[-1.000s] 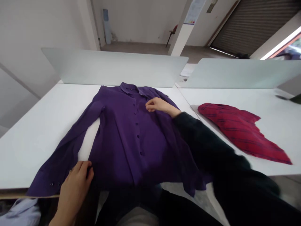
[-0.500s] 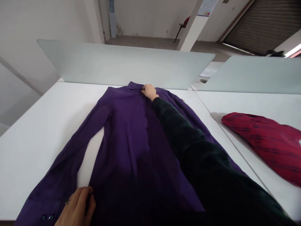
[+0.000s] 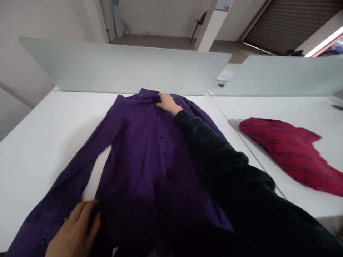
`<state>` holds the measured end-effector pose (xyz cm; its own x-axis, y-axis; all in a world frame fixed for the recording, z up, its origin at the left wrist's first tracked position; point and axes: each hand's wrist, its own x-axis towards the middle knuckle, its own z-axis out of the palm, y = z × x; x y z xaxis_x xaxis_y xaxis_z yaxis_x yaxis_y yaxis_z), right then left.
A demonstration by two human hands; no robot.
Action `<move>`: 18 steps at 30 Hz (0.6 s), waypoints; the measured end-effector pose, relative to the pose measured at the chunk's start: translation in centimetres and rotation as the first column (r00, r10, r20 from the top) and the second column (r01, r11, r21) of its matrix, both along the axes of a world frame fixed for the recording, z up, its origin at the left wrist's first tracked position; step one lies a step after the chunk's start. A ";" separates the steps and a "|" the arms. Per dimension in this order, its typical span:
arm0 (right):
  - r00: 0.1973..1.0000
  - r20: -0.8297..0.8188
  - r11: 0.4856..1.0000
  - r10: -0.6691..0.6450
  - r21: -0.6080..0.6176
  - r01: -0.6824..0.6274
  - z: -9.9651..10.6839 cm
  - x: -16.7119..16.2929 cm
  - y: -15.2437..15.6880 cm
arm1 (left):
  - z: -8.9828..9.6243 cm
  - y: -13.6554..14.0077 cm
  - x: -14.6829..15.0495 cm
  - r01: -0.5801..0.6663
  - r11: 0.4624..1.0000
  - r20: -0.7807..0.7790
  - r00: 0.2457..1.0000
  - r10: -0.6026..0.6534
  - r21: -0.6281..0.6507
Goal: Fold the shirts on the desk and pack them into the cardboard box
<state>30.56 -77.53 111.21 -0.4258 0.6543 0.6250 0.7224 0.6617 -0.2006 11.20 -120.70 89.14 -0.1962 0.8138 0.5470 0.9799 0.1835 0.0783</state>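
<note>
A purple long-sleeved button-up shirt (image 3: 136, 142) lies front up on the white table, its collar at the far side. My right hand (image 3: 168, 102) rests at the collar, thumb and forefinger apart against the cloth. The dark sleeve of my right arm crosses over the shirt's right half and hides part of it. Low on the left, my left hand (image 3: 76, 228) pinches the shirt's side edge near the hem, beside the left sleeve with its cuff button (image 3: 42, 242). Shadow darkens the lower part of the shirt.
A red garment with dark stripes (image 3: 281, 150) lies on the adjoining table at the right. Frosted partitions (image 3: 134, 67) stand along the tables' far edge. A seam (image 3: 225, 116) runs between the two white tabletops (image 3: 32, 150).
My right thumb and forefinger have spread apart at the collar, where they were pinched together. My left hand keeps its hold on the shirt's side. The whole view has shifted slightly.
</note>
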 end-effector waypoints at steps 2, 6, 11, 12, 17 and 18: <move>0.994 0.020 0.992 0.111 -0.060 -0.110 -1.4 3.0 -3.9 | 1.7 1.1 -0.1 0.037 0.999 -0.109 0.993 -0.039 -0.021; 0.915 0.005 0.813 0.404 -0.461 -0.356 -6.5 8.0 -11.5 | 5.3 4.8 0.8 0.071 0.997 -0.285 0.956 -0.065 0.011; 0.988 0.029 0.924 0.149 -0.361 -0.129 -10.2 7.4 -14.8 | 8.2 11.4 1.6 0.182 0.982 -0.367 0.918 -0.150 0.056; 0.996 0.046 0.946 0.075 -0.318 -0.056 -10.2 6.6 -14.9 | 8.5 12.7 1.7 0.182 0.981 -0.361 0.921 -0.147 0.067; 0.986 0.164 0.975 -0.018 -0.214 0.054 -10.1 3.6 -16.0 | 8.3 16.5 1.3 0.111 0.990 -0.279 0.957 -0.083 0.086; 0.986 0.167 0.976 -0.023 -0.208 0.058 -10.2 3.7 -16.2 | 8.1 16.6 1.2 0.107 0.990 -0.270 0.960 -0.079 0.087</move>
<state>34.23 -93.75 101.00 -0.4802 0.7831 0.3951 0.7825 0.5860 -0.2104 12.37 -104.07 97.22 0.0409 0.7602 0.6484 0.9802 0.0951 -0.1734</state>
